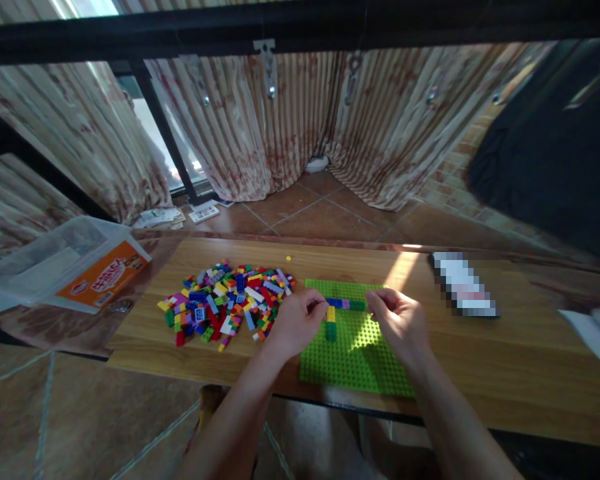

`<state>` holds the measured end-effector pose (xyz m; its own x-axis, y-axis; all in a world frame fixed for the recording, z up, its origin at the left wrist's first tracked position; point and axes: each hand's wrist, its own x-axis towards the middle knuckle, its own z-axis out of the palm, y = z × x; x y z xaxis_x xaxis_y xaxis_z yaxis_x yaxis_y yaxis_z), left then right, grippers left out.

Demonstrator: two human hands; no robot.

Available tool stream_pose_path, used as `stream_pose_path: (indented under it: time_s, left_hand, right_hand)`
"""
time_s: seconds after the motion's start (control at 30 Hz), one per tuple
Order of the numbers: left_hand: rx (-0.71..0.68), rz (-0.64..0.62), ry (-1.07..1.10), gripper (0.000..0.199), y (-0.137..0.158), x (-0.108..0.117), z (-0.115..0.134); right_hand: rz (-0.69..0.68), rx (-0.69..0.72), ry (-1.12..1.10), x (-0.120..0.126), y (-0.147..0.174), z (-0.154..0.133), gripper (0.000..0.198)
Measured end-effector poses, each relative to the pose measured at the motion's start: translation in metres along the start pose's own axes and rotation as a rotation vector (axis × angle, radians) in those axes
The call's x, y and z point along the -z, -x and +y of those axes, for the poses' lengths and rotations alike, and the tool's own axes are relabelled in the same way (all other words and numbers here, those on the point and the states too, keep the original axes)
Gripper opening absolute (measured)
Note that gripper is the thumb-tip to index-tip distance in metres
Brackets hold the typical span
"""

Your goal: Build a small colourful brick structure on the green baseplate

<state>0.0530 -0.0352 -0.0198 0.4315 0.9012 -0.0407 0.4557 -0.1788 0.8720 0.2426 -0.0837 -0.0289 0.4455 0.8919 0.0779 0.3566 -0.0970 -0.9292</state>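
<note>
A bright green studded baseplate [350, 363] lies on the wooden table in front of me. Near its far edge a row of toy bricks runs sideways, with a blue brick [335, 303], a purple brick [345, 304] and a green brick [357, 305]. Below the row, a yellow brick [331, 315] and another green brick [331, 332] line up toward me. At the row's left end my left hand [297, 323] is closed in a pinch. My right hand [400, 320] pinches at the right end. Fingers hide whatever is between the tips of either hand.
Left of the baseplate spreads a pile of loose coloured bricks [225, 303], with one small yellow piece [289, 258] behind it. A clear plastic bin [125, 233] with an orange label stands far left. On the right are a blurred-out phone-like object [463, 283] and white paper [593, 333].
</note>
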Motion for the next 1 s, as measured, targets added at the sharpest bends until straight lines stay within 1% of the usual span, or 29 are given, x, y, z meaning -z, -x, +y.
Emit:
stream_pose_path:
  time_s: [0.07, 0.17, 0.27, 0.37, 0.43, 0.57, 0.73, 0.9, 1.0]
  left_hand:
    - [-0.03, 0.009, -0.005, 0.017, 0.0, -0.006, 0.001]
    - [-0.046, 0.062, 0.006, 0.015, -0.001, -0.012, 0.001]
    - [-0.041, 0.138, 0.003, 0.014, -0.003, -0.015, -0.002]
    - [-0.041, 0.192, -0.038, 0.014, -0.006, -0.014, -0.006]
    - [-0.043, 0.202, -0.066, 0.014, -0.006, -0.013, -0.007]
    - [-0.053, 0.183, -0.139, 0.014, -0.005, -0.013, -0.005]
    - [-0.057, 0.166, -0.232, 0.017, -0.005, -0.014, -0.004]
    - [-0.042, 0.143, -0.235, 0.019, -0.004, -0.014, -0.002]
    - [-0.018, 0.128, -0.223, 0.02, -0.003, -0.014, -0.001]
  right_hand:
    - [-0.02, 0.021, 0.002, -0.004, 0.004, -0.002, 0.031]
    - [-0.039, 0.074, 0.085, -0.011, 0.011, -0.007, 0.027]
    - [-0.084, 0.158, 0.208, -0.021, 0.018, -0.012, 0.021]
    - [-0.143, 0.241, 0.24, -0.032, 0.025, -0.012, 0.019]
    - [-0.19, 0.279, 0.257, -0.038, 0.027, -0.01, 0.018]
    - [-0.253, 0.33, 0.3, -0.044, 0.028, -0.008, 0.021]
    - [-0.275, 0.344, 0.348, -0.045, 0.028, -0.009, 0.024]
    - [-0.276, 0.331, 0.327, -0.046, 0.028, -0.007, 0.026]
    - [-0.251, 0.285, 0.326, -0.042, 0.025, -0.006, 0.026]
